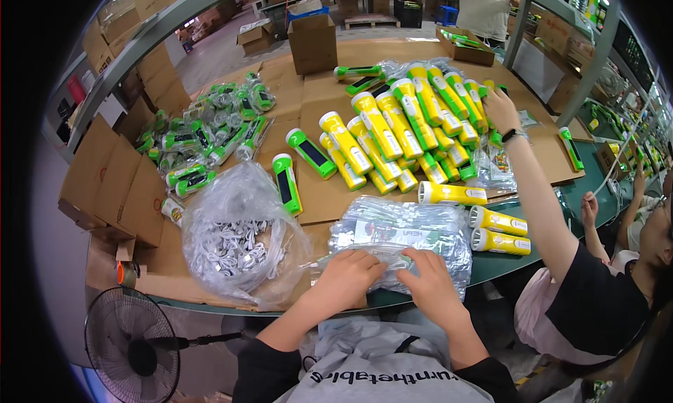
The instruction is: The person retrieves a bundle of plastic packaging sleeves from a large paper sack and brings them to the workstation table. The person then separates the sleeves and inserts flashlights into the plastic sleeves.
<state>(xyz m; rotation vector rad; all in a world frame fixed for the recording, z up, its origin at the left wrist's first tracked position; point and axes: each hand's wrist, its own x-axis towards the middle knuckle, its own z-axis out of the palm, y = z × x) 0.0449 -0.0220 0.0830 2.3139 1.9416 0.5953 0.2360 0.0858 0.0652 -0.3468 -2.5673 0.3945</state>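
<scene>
My left hand is closed on the near edge of a clear plastic bag, which lies on top of a stack of flat clear bags. Beside it, my right hand has its thumb and fingers at the same bag's edge, closed on the film. A bit of white cable shows left of my left hand. To the left stands a large open plastic bag full of coiled white charging cables. Beyond the stack is a big pile of yellow-and-green flashlights.
Bagged green flashlights lie in a heap at the far left. A cardboard box stands at the back. Three yellow flashlights lie right of the stack. A co-worker's hand reaches into the pile. A fan stands at lower left.
</scene>
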